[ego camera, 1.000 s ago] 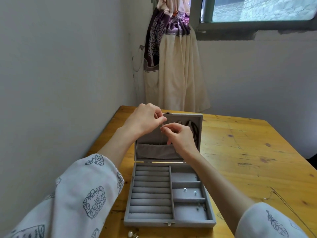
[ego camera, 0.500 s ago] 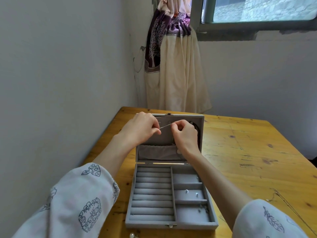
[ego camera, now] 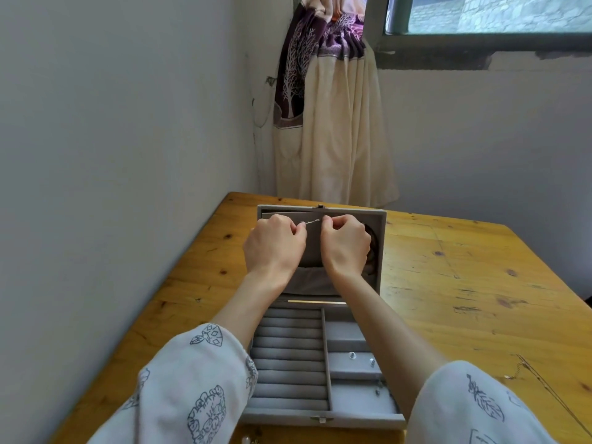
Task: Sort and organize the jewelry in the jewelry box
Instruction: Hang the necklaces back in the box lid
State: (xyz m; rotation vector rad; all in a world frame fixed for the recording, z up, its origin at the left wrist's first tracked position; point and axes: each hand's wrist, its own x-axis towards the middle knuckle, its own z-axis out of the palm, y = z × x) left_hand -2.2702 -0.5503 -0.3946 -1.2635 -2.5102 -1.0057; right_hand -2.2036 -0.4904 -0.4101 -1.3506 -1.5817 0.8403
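2 hands, left hand [ego camera: 275, 243] and right hand [ego camera: 345, 241], pinch a thin silver chain [ego camera: 311, 222] taut against the jewelry box [ego camera: 323, 418] lid; earrings [ego camera: 352, 355] sit sorted, another chain [ego camera: 515, 373] waits on the surface [ego camera: 464, 283].

Grey velvet jewelry box [ego camera: 320, 419] open, lid upright at 12 o'clock; thin silver chain [ego camera: 311, 222] taut before lid; small studs [ego camera: 352, 355] in right compartments.

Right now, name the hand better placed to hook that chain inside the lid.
Probably the right hand: it pinches the thin chain nearer the lid's top edge and centre. The left hand pinches the other end slightly lower.
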